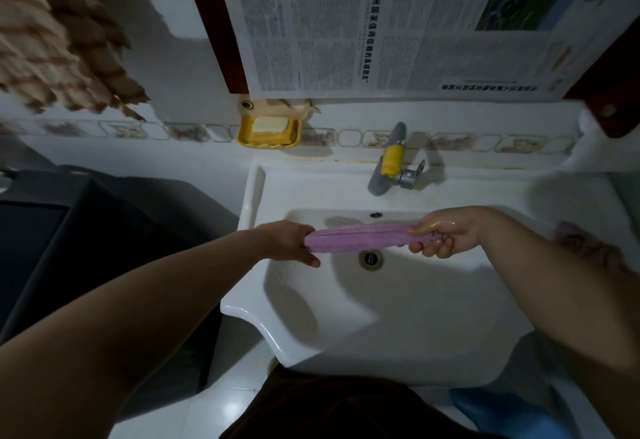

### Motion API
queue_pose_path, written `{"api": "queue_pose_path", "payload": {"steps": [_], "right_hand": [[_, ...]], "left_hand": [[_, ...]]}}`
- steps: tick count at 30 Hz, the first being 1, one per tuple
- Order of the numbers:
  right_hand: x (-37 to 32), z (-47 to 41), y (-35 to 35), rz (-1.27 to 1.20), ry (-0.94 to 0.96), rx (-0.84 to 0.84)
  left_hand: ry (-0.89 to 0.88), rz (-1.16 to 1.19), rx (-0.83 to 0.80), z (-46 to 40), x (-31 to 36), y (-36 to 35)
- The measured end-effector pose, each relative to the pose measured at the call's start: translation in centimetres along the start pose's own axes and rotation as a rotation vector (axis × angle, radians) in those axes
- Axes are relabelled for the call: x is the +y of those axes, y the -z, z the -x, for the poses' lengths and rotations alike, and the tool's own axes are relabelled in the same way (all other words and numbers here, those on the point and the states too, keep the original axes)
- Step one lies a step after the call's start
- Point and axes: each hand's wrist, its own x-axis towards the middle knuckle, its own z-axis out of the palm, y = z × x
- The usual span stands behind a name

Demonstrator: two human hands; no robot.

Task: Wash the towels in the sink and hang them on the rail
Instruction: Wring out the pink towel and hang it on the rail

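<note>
A pink towel (360, 238), rolled into a tight stretched bar, hangs level over the white sink (408, 327), just above the drain (371, 259). My left hand (291, 243) grips its left end and my right hand (446, 232), wet and shiny, grips its right end. A second purplish towel (581, 241) lies on the sink's right ledge. A brown and beige striped towel (52, 36) hangs at the top left; the rail itself is not visible.
The tap (393, 161) with a yellow wrap stands at the back of the basin. A yellow soap dish (268, 130) with a soap bar is on the wall. Newspaper (381, 23) covers the wall above. A dark appliance (69, 230) stands left of the sink.
</note>
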Motion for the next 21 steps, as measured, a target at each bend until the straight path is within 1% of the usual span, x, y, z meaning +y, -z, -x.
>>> {"api": "queue_pose_path", "payload": {"steps": [2,4,6,8,9,10,11,12,13,14,16,18,19,20,21], "right_hand": [[-0.2,-0.6,-0.6,0.047,-0.050,0.100],[-1.0,-1.3,-1.8,0.225,-0.143,0.214],[-2.2,-2.1,-3.3,0.387,-0.180,0.379],[-3.4,-2.7,-4.7,0.531,-0.086,0.617],[-3.9,-2.9,-5.5,0.647,-0.015,0.748],[-4.4,-3.0,-6.4,0.760,0.052,0.848],[-4.7,-3.3,-7.6,0.835,0.124,0.904],[-4.9,-3.7,-8.9,0.865,0.202,0.925],[-4.8,-4.2,-10.4,0.851,0.273,0.924],[-4.6,-4.5,-12.0,0.824,0.330,0.911],[-3.5,-4.7,-15.2,0.828,0.449,0.906],[-2.3,-4.5,-17.4,0.949,0.613,0.965],[-1.6,-4.4,-17.8,1.016,0.696,0.989],[-1.1,-4.2,-18.1,1.064,0.749,0.992],[-0.5,-4.2,-17.9,1.057,0.779,0.961]], "left_hand": [[0.071,0.053,-0.102,0.2,0.1,-0.7],[0.198,0.156,-0.211,0.6,0.5,-1.4],[0.311,0.411,-0.339,0.9,1.2,-2.3],[0.320,0.749,-0.413,0.9,1.7,-3.5],[0.289,0.974,-0.413,0.8,2.0,-4.2],[0.243,1.221,-0.394,0.5,2.5,-4.8],[0.193,1.447,-0.364,0.2,3.0,-5.3],[0.137,1.639,-0.330,0.0,3.7,-5.5],[0.075,1.778,-0.295,-0.5,4.1,-5.7],[0.004,1.881,-0.262,-0.7,4.7,-5.6],[-0.077,2.053,-0.150,-1.1,5.4,-5.1],[-0.159,2.223,-0.012,-0.7,5.8,-4.4],[-0.175,2.275,0.043,-0.4,5.8,-4.2],[-0.153,2.299,0.087,-0.2,5.7,-4.1],[-0.134,2.261,0.083,0.0,5.4,-4.0]]}}
